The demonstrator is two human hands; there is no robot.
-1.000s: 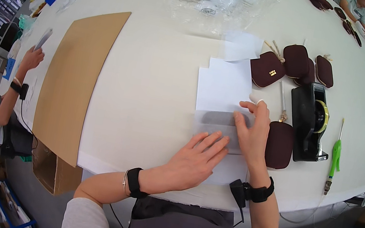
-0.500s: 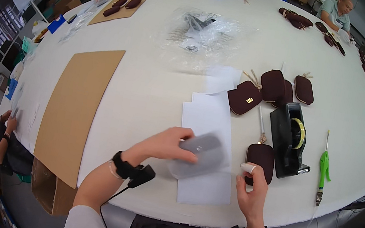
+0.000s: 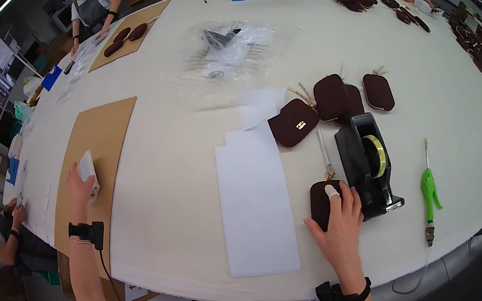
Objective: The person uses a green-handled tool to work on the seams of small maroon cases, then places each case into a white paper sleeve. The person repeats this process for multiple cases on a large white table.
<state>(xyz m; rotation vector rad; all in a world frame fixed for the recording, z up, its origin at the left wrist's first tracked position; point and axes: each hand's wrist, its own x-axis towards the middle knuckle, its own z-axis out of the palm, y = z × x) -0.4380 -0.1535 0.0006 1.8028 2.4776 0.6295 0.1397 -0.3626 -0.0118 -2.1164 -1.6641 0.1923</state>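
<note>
My left hand is closed round a white paper-wrapped packet, held over the cardboard sheet at the left. The packet is seen nearly edge-on, so what it wraps is hidden. On the right, my right hand grasps a dark maroon zip pouch, thumb at its near edge and fingers over its right side. One finger wears a white fingertip cover. A pale strip with a beige tassel extends from the pouch's far end. White paper sheets lie between my hands.
A black tape dispenser stands against my right hand's pouch. Several maroon pouches lie beyond it. A green electric screwdriver-like tool with a cable lies at the right. Crumpled clear plastic sits farther back. Co-workers are at the table's edges.
My left hand has carried the packet from above the paper sheets leftward to the cardboard. My right hand, earlier raised near the pouch, has come down onto it. The view has shifted.
</note>
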